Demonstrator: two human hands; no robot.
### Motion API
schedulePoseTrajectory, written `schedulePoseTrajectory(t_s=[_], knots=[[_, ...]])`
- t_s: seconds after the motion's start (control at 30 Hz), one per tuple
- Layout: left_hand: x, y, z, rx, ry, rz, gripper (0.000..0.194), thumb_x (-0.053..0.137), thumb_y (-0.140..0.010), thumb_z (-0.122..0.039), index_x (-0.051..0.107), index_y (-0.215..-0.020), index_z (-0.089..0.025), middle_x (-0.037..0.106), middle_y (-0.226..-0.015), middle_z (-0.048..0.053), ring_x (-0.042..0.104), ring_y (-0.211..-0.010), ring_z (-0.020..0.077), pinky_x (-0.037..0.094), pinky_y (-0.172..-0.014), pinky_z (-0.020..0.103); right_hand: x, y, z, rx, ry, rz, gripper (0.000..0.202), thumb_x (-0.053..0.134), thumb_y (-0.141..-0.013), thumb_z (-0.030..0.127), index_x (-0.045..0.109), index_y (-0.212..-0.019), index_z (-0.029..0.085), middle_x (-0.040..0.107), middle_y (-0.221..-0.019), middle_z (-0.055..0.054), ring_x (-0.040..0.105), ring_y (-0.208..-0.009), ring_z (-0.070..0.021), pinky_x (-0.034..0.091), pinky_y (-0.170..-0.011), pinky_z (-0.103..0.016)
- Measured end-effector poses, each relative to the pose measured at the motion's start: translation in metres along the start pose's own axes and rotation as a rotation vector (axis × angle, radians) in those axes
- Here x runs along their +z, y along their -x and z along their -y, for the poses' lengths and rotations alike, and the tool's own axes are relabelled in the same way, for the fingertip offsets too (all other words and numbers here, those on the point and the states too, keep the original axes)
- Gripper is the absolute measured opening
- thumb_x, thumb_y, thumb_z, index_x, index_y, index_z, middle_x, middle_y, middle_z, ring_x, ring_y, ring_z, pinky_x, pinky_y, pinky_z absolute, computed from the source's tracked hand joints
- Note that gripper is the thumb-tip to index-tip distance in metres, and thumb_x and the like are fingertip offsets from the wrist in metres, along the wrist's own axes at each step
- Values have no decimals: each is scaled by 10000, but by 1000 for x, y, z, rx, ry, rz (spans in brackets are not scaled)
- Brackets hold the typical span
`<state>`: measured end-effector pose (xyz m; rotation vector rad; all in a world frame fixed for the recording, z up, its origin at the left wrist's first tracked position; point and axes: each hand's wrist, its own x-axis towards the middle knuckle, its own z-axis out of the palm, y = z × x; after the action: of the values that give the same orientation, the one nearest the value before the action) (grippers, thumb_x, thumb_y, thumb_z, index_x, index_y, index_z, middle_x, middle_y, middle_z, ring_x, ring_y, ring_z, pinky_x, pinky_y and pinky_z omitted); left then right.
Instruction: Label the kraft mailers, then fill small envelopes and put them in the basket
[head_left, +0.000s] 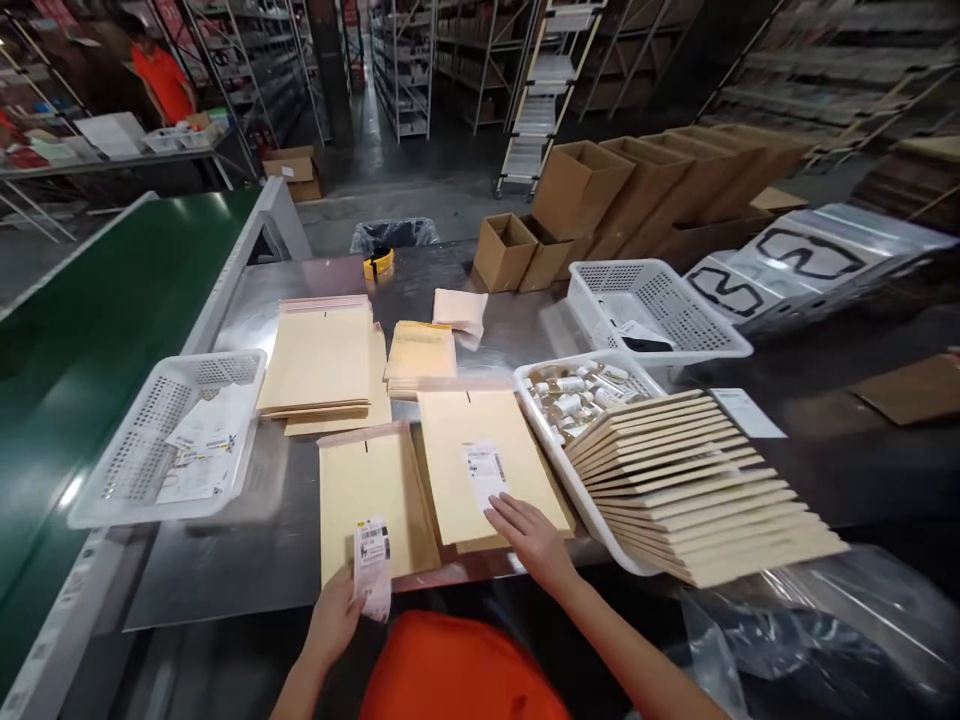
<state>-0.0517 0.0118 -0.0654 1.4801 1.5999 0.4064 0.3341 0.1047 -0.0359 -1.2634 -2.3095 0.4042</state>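
Observation:
Between the fingers of my left hand (332, 615), a strip of printed shipping labels (373, 565) hangs over the lower part of a cream padded envelope (345, 470). My right hand (536, 545) lies with its fingers stretched out on another padded envelope (442, 440) just to the right. Its fingertips touch the lower edge of a white label (484, 468) on that envelope. More padded envelopes (319, 350) are stacked behind, beside a pile of smaller envelopes (420, 350).
A white basket with papers (251, 420) stands left, by a green conveyor (142, 290). At right, a white basket (529, 410) holds small bottles (577, 395) and a fanned row of envelopes (697, 480). Cardboard boxes (581, 185) and another basket (727, 345) are behind.

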Motion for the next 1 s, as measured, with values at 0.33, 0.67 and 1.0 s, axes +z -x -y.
schedulePoseTrajectory(t_s=[0.33, 0.67, 1.0], knots=[[-12, 28, -52, 65, 116, 46, 422, 513, -901, -397, 690, -1254, -250, 605, -1403, 87, 558, -1289, 289, 409, -1119, 410, 49, -6, 43, 285, -331, -29, 350, 520, -925, 378, 631, -1228, 243, 628, -1274, -138, 596, -1183, -272, 494, -985, -457], [-10, 40, -39, -85, 328, -117, 624, 659, -805, -467, 565, -1359, -198, 545, -1449, 136, 480, -1357, 304, 372, -1138, 434, 77, -94, 168, 553, -1021, 183, 154, 703, -734, 355, 677, -765, 206, 634, -649, 21, 551, -593, -131, 459, -565, -244], [-10, -6, -49, -267, 742, -349, 461, 695, -683, -619, 579, -607, -180, 548, -534, -36, 509, -550, 128, 431, -555, 246, 119, -100, 163, 407, -800, 107, 115, 619, -818, 282, 670, -736, 219, 647, -887, -46, 613, -821, -180, 508, -708, -297]])
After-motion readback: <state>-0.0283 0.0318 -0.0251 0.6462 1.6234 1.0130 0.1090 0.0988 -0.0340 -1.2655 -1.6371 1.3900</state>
